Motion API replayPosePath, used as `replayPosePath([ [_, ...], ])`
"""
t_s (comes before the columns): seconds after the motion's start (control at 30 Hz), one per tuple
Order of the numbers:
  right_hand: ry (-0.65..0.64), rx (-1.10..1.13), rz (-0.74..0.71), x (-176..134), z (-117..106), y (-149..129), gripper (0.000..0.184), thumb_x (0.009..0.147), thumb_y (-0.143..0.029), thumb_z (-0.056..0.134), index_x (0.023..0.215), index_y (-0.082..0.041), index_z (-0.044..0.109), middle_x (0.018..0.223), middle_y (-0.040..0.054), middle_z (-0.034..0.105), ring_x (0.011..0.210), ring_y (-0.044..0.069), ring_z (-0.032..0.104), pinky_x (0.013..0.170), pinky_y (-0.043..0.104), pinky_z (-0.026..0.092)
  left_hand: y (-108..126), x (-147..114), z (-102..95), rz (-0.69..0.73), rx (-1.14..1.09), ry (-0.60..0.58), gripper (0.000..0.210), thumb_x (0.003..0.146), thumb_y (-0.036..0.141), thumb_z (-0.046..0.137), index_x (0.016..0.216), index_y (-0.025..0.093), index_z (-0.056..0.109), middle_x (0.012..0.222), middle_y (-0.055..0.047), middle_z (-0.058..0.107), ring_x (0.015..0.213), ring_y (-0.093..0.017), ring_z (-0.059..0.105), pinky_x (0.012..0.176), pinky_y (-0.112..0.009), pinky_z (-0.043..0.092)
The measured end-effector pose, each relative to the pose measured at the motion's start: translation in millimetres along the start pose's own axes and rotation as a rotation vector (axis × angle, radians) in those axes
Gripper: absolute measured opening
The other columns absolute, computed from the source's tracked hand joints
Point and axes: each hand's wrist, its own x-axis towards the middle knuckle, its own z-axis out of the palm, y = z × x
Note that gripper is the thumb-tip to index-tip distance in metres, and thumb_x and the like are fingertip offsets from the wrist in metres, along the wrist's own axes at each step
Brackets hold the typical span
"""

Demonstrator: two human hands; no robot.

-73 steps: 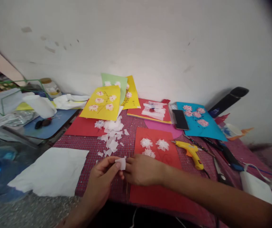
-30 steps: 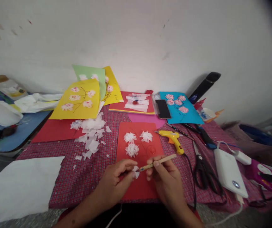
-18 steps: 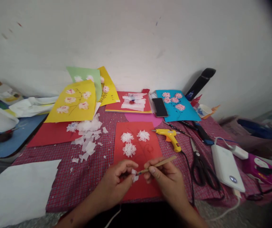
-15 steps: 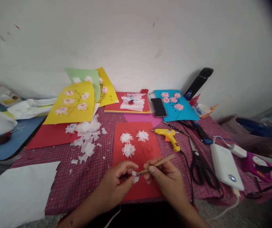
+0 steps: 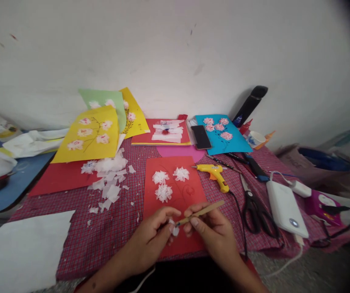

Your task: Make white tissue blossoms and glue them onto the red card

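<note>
A small piece of white tissue paper [image 5: 175, 231] is pinched in my left hand [image 5: 150, 232], its fingers closed. My right hand [image 5: 213, 228] grips a flat wooden stick [image 5: 208, 208], whose dark-marked tip meets the tissue at my left fingertips. Both hands are above the lower part of a red paper sheet [image 5: 153, 207]. On that sheet sit three white ruffled paper flowers [image 5: 163, 193], with a drawn branch and a red glue-like ring [image 5: 189, 190] to their right. Torn tissue scraps [image 5: 110, 179] lie in a heap to the left.
Right of the sheet lie a yellow glue gun [image 5: 213, 173], black-handled scissors [image 5: 256, 215] and a white power bank [image 5: 286, 207]. A phone [image 5: 201, 137] and a blue flower card [image 5: 236, 138] are behind. At left are a yellow flower card [image 5: 71, 136] and a white sheet [image 5: 25, 244].
The view has shifted slightly, so most things sit a little further left. Both hands keep their holds on the tissue and the stick, nearly still.
</note>
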Motion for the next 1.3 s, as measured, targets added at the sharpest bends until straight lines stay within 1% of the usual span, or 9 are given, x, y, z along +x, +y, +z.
replayPosePath([
  [0.17,0.019,-0.058,-0.035,0.9,0.4,-6.3,0.010,0.087,-0.024,0.075,0.094,-0.021,0.070,0.087,0.0023,0.077,0.063,0.013,0.073,0.060,0.025,0.061,-3.1,2.8,2.0,-0.027,-0.132,-0.067,0.026,0.100,0.031,0.045,0.121,0.021,0.057,0.094,-0.004,0.063,0.079,-0.015,0.058,0.075,-0.029,0.048],
  [0.37,-0.127,-0.128,0.039,-0.1,-8.1,-13.3,0.012,0.090,-0.028,0.072,0.096,-0.019,0.071,0.074,0.0027,0.074,0.067,0.016,0.072,0.066,0.029,0.061,-2.0,5.6,2.8,-0.089,-0.305,-0.168,0.025,0.097,0.034,0.051,0.117,0.020,0.057,0.094,-0.004,0.060,0.080,-0.015,0.056,0.071,-0.029,0.050],
  [0.5,-0.069,-0.114,0.039,-1.1,-12.2,-11.8,0.014,0.084,-0.028,0.077,0.092,-0.019,0.070,0.085,0.0034,0.076,0.067,0.015,0.073,0.063,0.028,0.060,-2.4,6.7,3.7,-0.079,-0.273,-0.185,0.026,0.099,0.033,0.049,0.121,0.022,0.056,0.098,-0.004,0.061,0.083,-0.016,0.057,0.074,-0.030,0.050],
  [0.63,0.009,-0.185,0.037,-1.2,-14.0,-9.3,0.018,0.082,-0.030,0.079,0.083,-0.019,0.065,0.072,0.0003,0.072,0.061,0.015,0.071,0.059,0.025,0.056,-2.0,8.1,6.2,-0.089,-0.207,-0.196,0.029,0.100,0.033,0.047,0.126,0.024,0.053,0.094,-0.002,0.060,0.081,-0.015,0.058,0.077,-0.030,0.049],
  [0.8,0.148,-0.275,0.033,-1.7,-15.7,-7.0,0.023,0.087,-0.037,0.073,0.080,-0.019,0.061,0.057,-0.0066,0.056,0.045,0.007,0.051,0.045,0.018,0.040,-2.2,11.2,14.9,-0.022,0.032,-0.139,0.033,0.100,0.034,0.046,0.131,0.028,0.053,0.101,-0.004,0.063,0.091,-0.019,0.060,0.086,-0.032,0.047],
  [0.9,0.041,-0.222,0.050,-0.9,-25.3,-12.6,0.018,0.088,-0.037,0.072,0.092,-0.020,0.066,0.060,-0.0084,0.049,0.044,0.004,0.039,0.043,0.016,0.032,-2.5,15.4,17.3,0.036,0.137,-0.136,0.036,0.099,0.035,0.049,0.134,0.029,0.053,0.110,-0.006,0.063,0.102,-0.021,0.060,0.092,-0.034,0.045],
  [1.07,-0.238,-0.199,0.176,4.3,-43.8,-30.0,0.019,0.085,-0.035,0.076,0.093,-0.019,0.071,0.067,-0.0037,0.058,0.049,0.006,0.051,0.046,0.018,0.040,8.9,24.4,12.8,-0.035,0.037,-0.282,0.039,0.102,0.032,0.042,0.139,0.024,0.046,0.091,-0.002,0.062,0.081,-0.016,0.061,0.078,-0.030,0.048],
  [1.17,-0.193,-0.236,0.195,8.9,-42.2,-31.8,0.022,0.084,-0.038,0.076,0.085,-0.018,0.068,0.069,-0.0014,0.063,0.047,0.008,0.055,0.045,0.019,0.044,15.6,28.4,11.9,-0.037,-0.029,-0.317,0.035,0.102,0.028,0.041,0.136,0.022,0.048,0.095,-0.003,0.063,0.083,-0.015,0.061,0.079,-0.030,0.049],
  [1.3,-0.047,-0.321,0.115,12.8,-32.1,-26.4,0.027,0.085,-0.040,0.074,0.076,-0.018,0.063,0.058,-0.0052,0.054,0.045,0.006,0.049,0.044,0.018,0.038,12.1,30.9,14.9,-0.007,-0.012,-0.280,0.031,0.101,0.026,0.042,0.131,0.021,0.049,0.093,-0.002,0.062,0.082,-0.015,0.060,0.080,-0.031,0.048],
])
